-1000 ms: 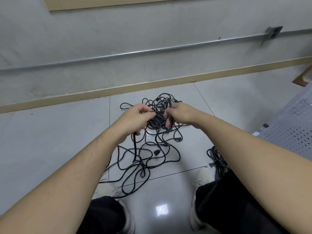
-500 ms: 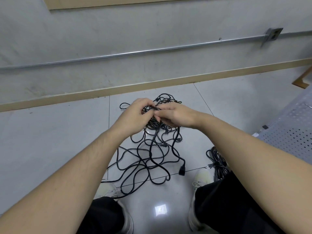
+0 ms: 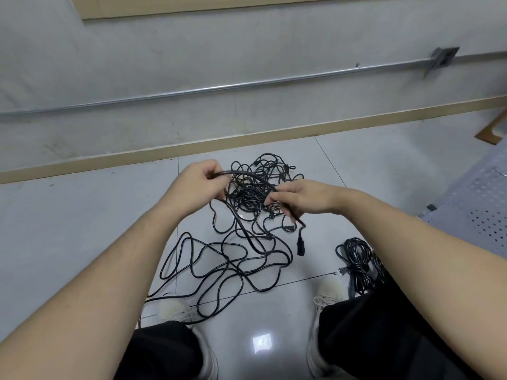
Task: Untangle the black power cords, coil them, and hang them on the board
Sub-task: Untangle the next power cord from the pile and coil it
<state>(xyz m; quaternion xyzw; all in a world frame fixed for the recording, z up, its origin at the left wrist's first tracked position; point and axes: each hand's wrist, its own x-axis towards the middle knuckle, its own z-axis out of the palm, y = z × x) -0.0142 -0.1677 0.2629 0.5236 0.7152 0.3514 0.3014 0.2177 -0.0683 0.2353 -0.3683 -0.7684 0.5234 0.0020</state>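
While held up over the floor tiles (image 3: 82, 215), one black cord (image 3: 248, 175) arched between both hands; left hand (image 3: 196, 187) curled round its left end, right hand (image 3: 301, 200) pinching it near the other, plug (image 3: 301, 242) dangling just below that hand. Underneath, tangled heap of black power cords (image 3: 255, 198) lying on the tiles near the baseboard (image 3: 109, 160), loose loops trailing toward the shoes (image 3: 175, 311). Beside the right shoe, a coiled bundle (image 3: 356, 259) resting on the floor. Perforated grey panel (image 3: 472, 204) at far right
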